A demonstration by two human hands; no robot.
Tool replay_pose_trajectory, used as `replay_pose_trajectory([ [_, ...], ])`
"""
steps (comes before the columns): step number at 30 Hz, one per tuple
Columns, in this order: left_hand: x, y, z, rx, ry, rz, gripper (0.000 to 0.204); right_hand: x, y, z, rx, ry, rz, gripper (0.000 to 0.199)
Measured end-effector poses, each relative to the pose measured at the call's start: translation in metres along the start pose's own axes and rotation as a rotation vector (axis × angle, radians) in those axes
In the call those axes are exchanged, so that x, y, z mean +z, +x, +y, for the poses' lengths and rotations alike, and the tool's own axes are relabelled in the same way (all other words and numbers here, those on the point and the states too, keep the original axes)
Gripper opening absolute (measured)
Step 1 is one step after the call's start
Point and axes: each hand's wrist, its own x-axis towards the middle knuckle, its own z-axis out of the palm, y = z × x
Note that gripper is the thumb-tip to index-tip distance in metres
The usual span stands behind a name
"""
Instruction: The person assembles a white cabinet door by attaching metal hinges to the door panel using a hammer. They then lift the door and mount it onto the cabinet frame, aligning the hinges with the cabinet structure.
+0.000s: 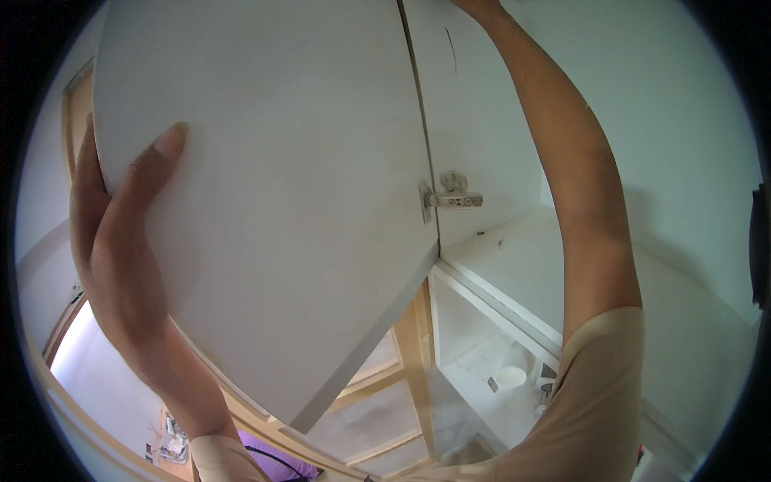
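A large white cabinet door [281,177] stands swung out in front of me. My left hand [128,217] is closed around its left edge, with the thumb flat on the near face and the fingers behind. On the door's right side a metal hinge [454,199] joins it to the white cabinet side panel [474,104]. My right arm reaches up along this panel into the cabinet. Only the base of my right hand [479,6] shows at the top edge; its fingers are out of the picture, so what it touches is hidden.
Below the cabinet floor [514,249] is a lower white shelf space holding a white round cup-like object [510,377]. Wood-framed glass panels [377,418] stand beneath the door. At the lower left are a purple item [277,458] and a cluttered wooden surface [173,442].
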Motion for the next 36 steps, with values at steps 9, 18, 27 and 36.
replay_pose_trajectory([
  [9,-0.009,0.000,0.010,-0.015,-0.083,-0.103,0.084,0.003,0.003,0.005,-0.234,-0.502,-0.025,0.025],
  [18,-0.034,-0.003,0.030,0.061,-0.176,-0.133,0.079,0.005,0.009,-0.033,-0.236,-0.847,-0.115,0.027],
  [27,-0.013,-0.005,0.029,0.017,-0.285,-0.100,0.075,0.002,0.023,0.001,-0.196,-0.725,-0.208,0.031],
  [36,-0.013,-0.004,0.029,0.117,-0.439,-0.245,0.057,-0.005,0.001,-0.013,-0.189,-0.442,-0.153,0.034],
])
